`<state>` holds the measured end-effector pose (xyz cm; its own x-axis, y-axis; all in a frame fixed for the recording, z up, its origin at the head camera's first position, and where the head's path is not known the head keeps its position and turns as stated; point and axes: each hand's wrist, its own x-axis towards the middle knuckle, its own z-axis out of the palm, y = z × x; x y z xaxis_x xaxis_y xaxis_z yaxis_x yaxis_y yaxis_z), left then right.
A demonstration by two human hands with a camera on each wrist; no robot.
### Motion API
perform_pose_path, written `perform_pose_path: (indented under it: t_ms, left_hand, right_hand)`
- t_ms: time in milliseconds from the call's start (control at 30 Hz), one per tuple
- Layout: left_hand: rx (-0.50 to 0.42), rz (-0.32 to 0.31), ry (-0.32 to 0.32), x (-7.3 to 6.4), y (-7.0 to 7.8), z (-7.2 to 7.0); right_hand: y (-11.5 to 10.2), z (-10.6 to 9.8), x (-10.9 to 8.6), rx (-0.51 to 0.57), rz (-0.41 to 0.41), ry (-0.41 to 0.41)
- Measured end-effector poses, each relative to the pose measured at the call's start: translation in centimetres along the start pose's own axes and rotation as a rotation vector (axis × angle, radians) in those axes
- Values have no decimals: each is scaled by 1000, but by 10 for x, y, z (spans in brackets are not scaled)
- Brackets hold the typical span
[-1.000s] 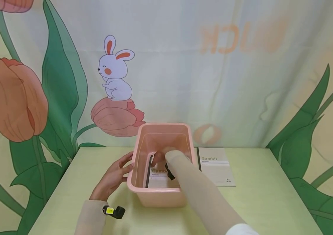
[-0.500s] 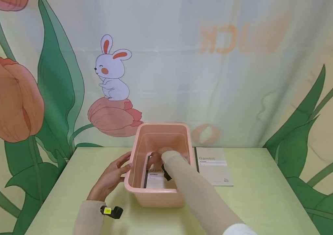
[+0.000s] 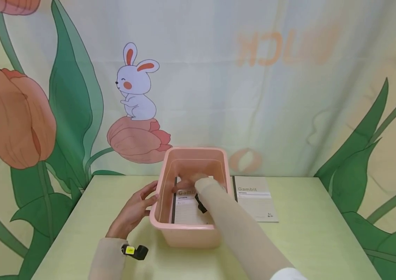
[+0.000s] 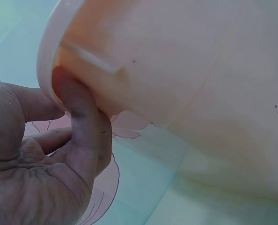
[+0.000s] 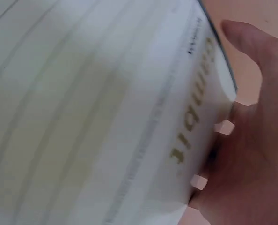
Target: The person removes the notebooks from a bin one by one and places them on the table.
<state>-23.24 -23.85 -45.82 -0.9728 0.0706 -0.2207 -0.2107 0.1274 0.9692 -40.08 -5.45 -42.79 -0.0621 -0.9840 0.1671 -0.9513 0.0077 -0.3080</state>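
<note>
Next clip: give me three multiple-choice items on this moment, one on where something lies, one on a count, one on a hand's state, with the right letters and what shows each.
1. Where does the second notebook lie?
A. On the table right of the pink bin
B. Inside the bin
C. Under the left hand

2. How many notebooks marked Gambit are in view?
A. One
B. Two
C. Four

3. What is the left hand doing?
A. Lying flat on the table, apart from the bin
B. Holding a pen
C. Its fingers hooked on the rim of the pink bin

Answers:
1. A: the head view shows it flat on the table beside the bin's right wall.
2. B: one lies in the bin under the right hand, one outside it.
3. C: the left wrist view shows fingers curled under the rim.
</note>
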Motion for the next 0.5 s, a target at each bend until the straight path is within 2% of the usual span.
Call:
perform_pose_path:
  t_ms: [67, 100, 167, 200, 267, 367, 433, 500]
  left_hand:
    - [6, 3, -4, 0, 1, 0]
    - [9, 4, -6, 0, 1, -1]
    - [11, 6, -7, 0, 1, -1]
    - [12, 8, -8, 0, 1, -1]
    - [14, 8, -10, 1, 1, -1]
    - [7, 5, -6, 1, -1, 0]
    - [4, 4, -7, 1, -2, 0]
    - [4, 2, -6, 1, -2, 1]
  right_hand:
    - [15, 17, 1, -23, 234, 58]
    - [20, 24, 1, -23, 379, 78]
    - [26, 32, 2, -7, 625, 82]
    - [27, 33, 2, 12, 735, 80]
    - [22, 28, 1, 42, 890, 78]
    - [12, 17, 1, 33, 970, 107]
    - [3, 7, 0, 9, 946, 143]
    - [-5, -2, -1, -15, 961, 144]
